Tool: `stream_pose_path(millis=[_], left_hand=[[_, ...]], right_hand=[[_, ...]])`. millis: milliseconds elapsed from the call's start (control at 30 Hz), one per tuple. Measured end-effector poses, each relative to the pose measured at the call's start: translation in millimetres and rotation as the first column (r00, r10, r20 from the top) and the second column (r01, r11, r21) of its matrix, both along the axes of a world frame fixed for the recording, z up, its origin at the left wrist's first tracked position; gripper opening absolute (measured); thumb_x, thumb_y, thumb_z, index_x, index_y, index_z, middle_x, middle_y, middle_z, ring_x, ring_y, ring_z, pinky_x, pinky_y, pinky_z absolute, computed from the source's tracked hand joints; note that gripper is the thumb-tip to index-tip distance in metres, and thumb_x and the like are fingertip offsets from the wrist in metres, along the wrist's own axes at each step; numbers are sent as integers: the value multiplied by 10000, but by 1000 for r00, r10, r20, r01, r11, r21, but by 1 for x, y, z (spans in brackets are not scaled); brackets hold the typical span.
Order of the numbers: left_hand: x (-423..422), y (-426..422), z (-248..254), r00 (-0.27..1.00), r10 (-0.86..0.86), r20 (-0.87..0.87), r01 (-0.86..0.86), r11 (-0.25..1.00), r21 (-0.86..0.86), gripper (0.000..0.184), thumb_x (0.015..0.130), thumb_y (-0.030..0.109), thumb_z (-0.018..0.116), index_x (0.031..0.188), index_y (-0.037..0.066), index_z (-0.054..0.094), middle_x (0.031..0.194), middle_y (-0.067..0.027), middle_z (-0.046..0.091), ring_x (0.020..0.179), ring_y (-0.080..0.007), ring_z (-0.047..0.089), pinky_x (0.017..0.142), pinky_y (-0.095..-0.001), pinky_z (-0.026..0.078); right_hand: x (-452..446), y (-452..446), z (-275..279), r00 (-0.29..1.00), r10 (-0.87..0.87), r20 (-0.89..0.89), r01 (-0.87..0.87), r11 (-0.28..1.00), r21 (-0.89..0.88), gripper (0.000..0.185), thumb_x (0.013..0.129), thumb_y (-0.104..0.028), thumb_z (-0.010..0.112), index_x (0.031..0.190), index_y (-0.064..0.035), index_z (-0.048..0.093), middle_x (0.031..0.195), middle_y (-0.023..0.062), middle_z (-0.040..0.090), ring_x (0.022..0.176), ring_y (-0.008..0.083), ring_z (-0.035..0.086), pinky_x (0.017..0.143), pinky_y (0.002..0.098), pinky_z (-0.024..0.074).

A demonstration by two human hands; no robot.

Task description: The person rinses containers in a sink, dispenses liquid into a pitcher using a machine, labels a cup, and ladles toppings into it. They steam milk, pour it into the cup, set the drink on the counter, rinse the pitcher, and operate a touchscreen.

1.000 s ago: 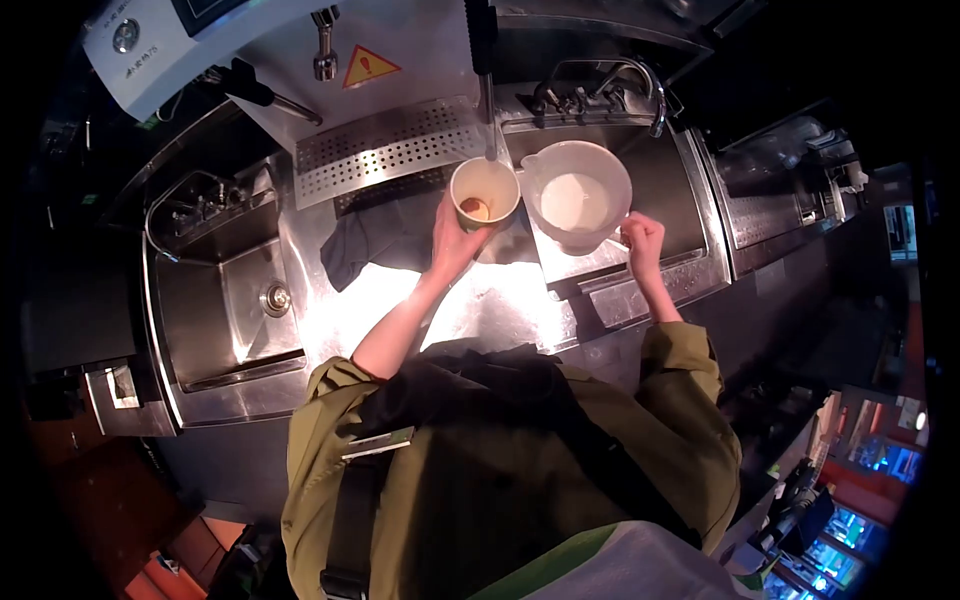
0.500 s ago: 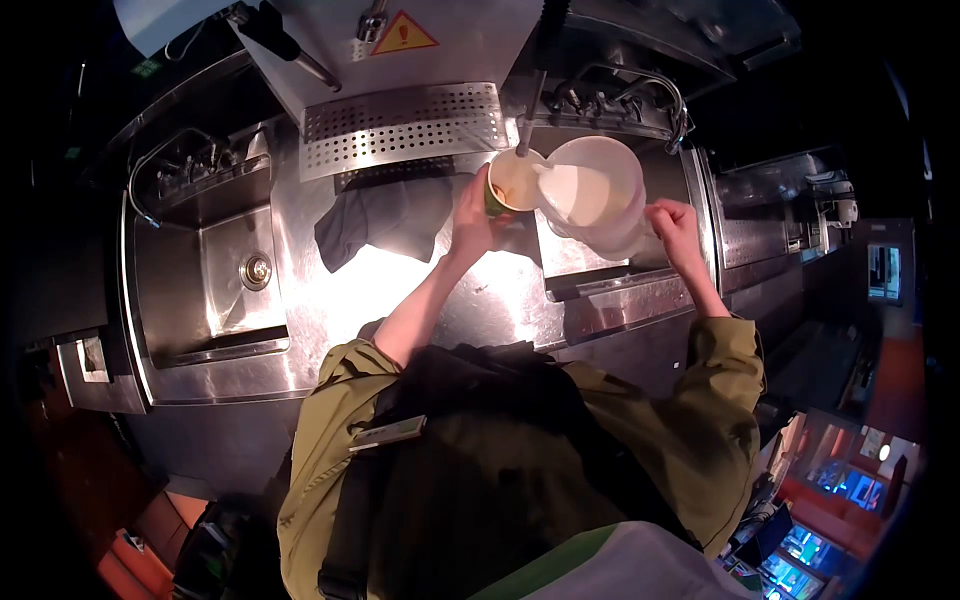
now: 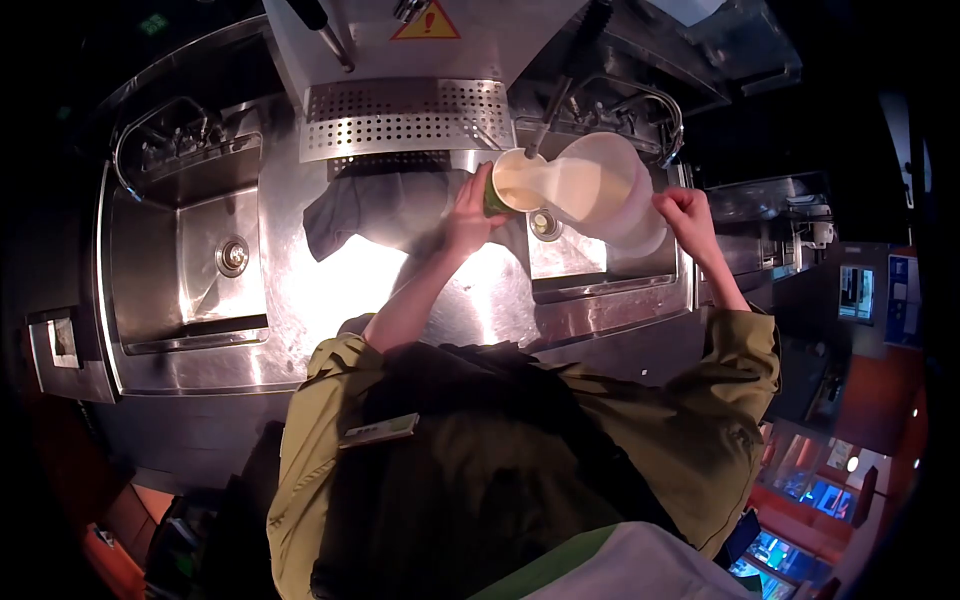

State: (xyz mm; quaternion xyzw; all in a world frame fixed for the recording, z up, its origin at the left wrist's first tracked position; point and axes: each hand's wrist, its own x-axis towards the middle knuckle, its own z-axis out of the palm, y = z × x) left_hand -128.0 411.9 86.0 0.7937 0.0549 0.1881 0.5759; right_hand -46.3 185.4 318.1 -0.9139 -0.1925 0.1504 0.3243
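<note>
My left hand (image 3: pixel 468 220) is wrapped round a paper cup (image 3: pixel 495 198) with a green outside and pale inside, tilted towards the right. A translucent white pitcher (image 3: pixel 640 215) leans over from the right, its spout at the cup's rim. Pale, milky liquid runs from the pitcher into the cup, which holds light brown liquid. On the pitcher's far side my right hand (image 3: pixel 688 215) is closed at the handle, which the fingers mostly hide.
A sink (image 3: pixel 570 285) lies below the pitcher, another sink (image 3: pixel 125 270) at the left. Between them, a dark cloth (image 3: pixel 375 210) rests on the steel counter (image 3: pixel 455 310). Behind stand a perforated metal panel (image 3: pixel 400 125) and a dark-handled wand (image 3: pixel 545 125) near the cup.
The pitcher has tipped further left, and its liquid now flows into the cup. My right hand has shifted slightly right. The cup's contents look paler and fuller.
</note>
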Motion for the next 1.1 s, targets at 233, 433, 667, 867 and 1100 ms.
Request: stream_pose_path(millis=[233,433,667,867,1100], left_hand=[[-1,2,3,999,21,36,-21,1000,14,847,574,179,744,1282,75,290,1192,-128,442,1103,-300,416,913,-364,363],[0,2,-1,999,9,50,-10,1000,15,830,588,183,736,1281,77,293,1186,-133,443,1094,-302,419,901,-361,372],[1,4,-8,997,-3,79,-1,999,52,832,603,214,726,1291,92,274,1191,-132,434,1100,-302,414,903,-365,370],[0,5,-8,996,-15,85,12,999,36,826,611,211,719,1295,109,268,1201,-128,424,1109,-301,405,910,-367,368],[-1,6,-8,998,-29,53,27,999,37,843,603,201,725,1298,114,256,1213,-134,408,1119,-305,390,924,-373,355]], right_hand=[[4,10,7,996,44,77,-37,996,-87,327,774,-214,555,548,10,480,478,-45,382,479,31,332,425,233,252],[8,24,21,989,91,119,-67,980,-190,317,751,-232,559,575,27,508,475,15,422,479,53,370,443,251,307],[13,36,27,976,169,139,-131,960,-246,337,779,-205,559,549,21,460,482,-31,385,497,30,338,432,236,277],[12,52,36,966,202,161,-143,937,-319,322,719,-240,556,581,47,505,448,86,418,425,115,379,442,291,337],[7,72,49,929,319,189,-195,853,-485,304,735,-227,565,593,37,514,463,95,422,449,153,395,446,299,338]])
